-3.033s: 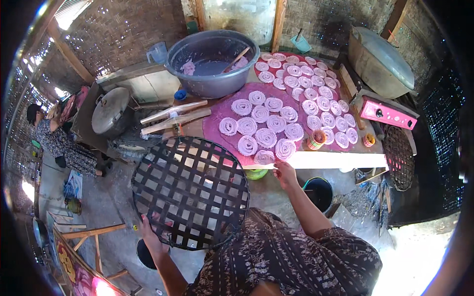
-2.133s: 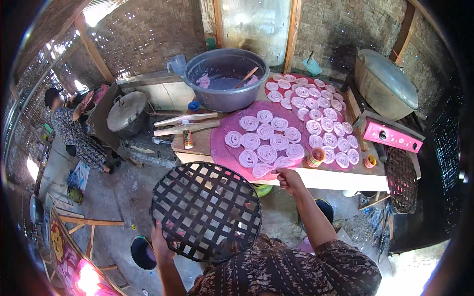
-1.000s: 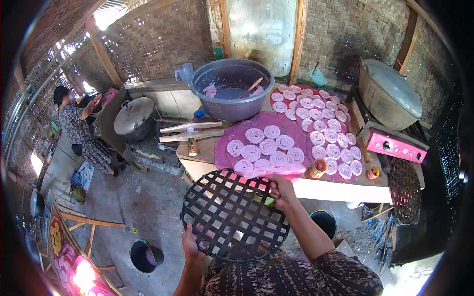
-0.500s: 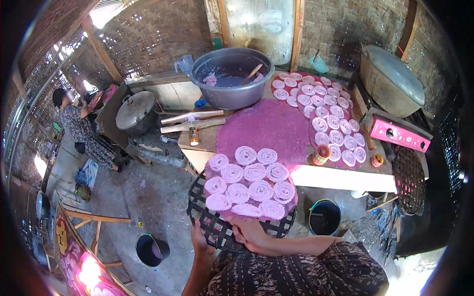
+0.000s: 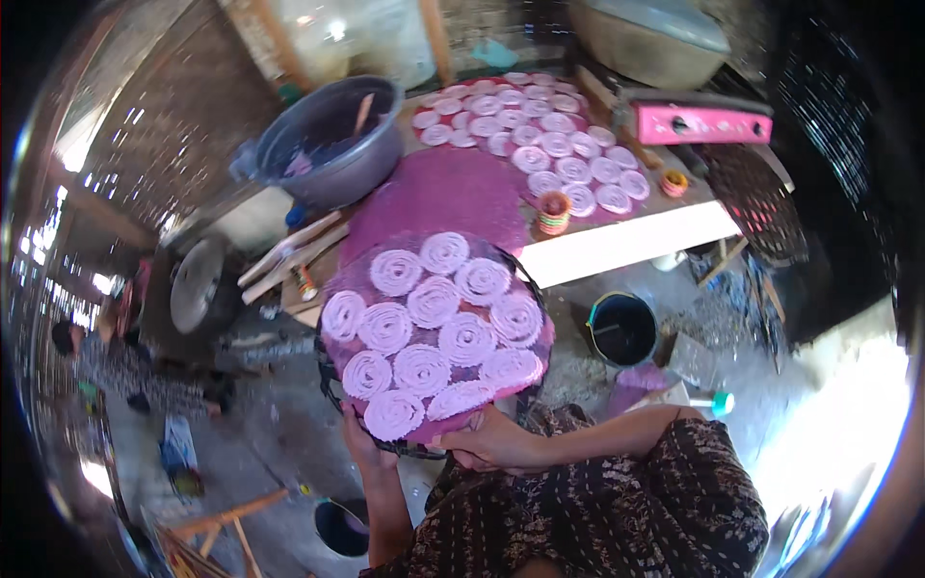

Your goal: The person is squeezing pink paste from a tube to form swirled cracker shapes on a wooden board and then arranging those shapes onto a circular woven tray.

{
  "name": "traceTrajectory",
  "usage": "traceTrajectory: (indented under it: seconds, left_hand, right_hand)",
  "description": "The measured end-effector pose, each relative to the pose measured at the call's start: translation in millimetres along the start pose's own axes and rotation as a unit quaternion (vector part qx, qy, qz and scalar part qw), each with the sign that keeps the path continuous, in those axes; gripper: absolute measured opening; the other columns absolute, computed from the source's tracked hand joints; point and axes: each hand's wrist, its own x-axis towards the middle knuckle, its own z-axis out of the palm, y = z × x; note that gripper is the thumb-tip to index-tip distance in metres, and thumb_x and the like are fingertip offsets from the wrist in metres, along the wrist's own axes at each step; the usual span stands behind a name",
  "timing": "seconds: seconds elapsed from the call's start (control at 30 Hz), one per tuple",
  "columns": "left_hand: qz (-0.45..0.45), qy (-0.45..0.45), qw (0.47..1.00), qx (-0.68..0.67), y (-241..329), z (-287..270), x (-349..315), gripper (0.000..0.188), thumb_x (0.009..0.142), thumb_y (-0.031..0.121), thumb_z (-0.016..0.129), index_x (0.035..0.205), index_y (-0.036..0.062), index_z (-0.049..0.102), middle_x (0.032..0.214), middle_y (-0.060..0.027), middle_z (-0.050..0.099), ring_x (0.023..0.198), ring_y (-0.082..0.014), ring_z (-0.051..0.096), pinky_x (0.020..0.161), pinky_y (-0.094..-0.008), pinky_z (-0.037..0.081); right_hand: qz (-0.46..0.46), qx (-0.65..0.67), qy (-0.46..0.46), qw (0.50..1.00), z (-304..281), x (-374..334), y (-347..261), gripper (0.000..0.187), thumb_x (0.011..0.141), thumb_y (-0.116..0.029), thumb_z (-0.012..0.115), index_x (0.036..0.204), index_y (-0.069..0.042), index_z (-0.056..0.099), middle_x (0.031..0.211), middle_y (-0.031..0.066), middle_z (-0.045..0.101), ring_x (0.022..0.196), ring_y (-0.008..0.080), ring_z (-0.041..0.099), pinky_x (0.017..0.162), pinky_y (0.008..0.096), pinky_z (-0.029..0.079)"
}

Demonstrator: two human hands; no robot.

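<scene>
Before me is a round dark woven tray (image 5: 326, 378), tilted, with a purple cloth (image 5: 449, 425) over it. Several pale pink dough coils (image 5: 422, 368) lie in rows on the cloth; those at the near edge look squashed or bent. My left hand (image 5: 368, 447) is closed on the tray's near left rim, its fingers partly hidden beneath. At the near edge, my right hand (image 5: 496, 443) pinches the cloth with the thumb on top; whether its hidden fingers also grip the rim I cannot tell. Behind the tray, a bare purple mat (image 5: 448, 193) covers part of the table.
More coils (image 5: 557, 144) fill the table's far right. A big grey basin (image 5: 332, 154) stands at left, wooden sticks (image 5: 289, 252) in front. A pink stove (image 5: 708, 125), woven cup (image 5: 553, 212) and floor buckets (image 5: 622, 329) are to the right. A person (image 5: 135, 371) is at far left.
The tray has come up closer and slightly left, with the coil-laden cloth now covering nearly all of it. My right hand stays at its near edge. The view has turned to the right.
</scene>
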Motion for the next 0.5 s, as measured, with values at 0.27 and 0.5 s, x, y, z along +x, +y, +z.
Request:
traceTrajectory:
  seconds: [0.27, 0.5]
  left_hand:
    - [-0.109, -0.156, 0.98, 0.055, 29, 41, 83, 0.047, 0.095, 0.036, 0.043, 0.13, 0.0039, 0.043, 0.127, -0.0111, 0.051, 0.112, -0.0275, 0.053, 0.094, -0.0415, 0.046]
    - [-0.199, -0.298, 0.93, 0.079, -37, 57, 103, 0.046, 0.093, 0.032, 0.048, 0.128, 0.0037, 0.044, 0.125, -0.0111, 0.052, 0.108, -0.0249, 0.056, 0.089, -0.0396, 0.05]
  right_hand:
    - [-0.109, -0.135, 0.09, 0.981, -4, -21, -5, 0.023, 0.087, -0.024, 0.062, 0.084, -0.002, 0.064, 0.054, -0.0022, 0.053, 0.044, 0.0033, 0.044, 0.042, 0.0207, 0.033]
    - [-0.139, -0.11, 0.233, 0.956, -23, -89, 66, 0.042, 0.088, -0.042, 0.057, 0.087, -0.001, 0.066, 0.06, 0.0021, 0.058, 0.053, 0.0081, 0.054, 0.048, 0.024, 0.043]
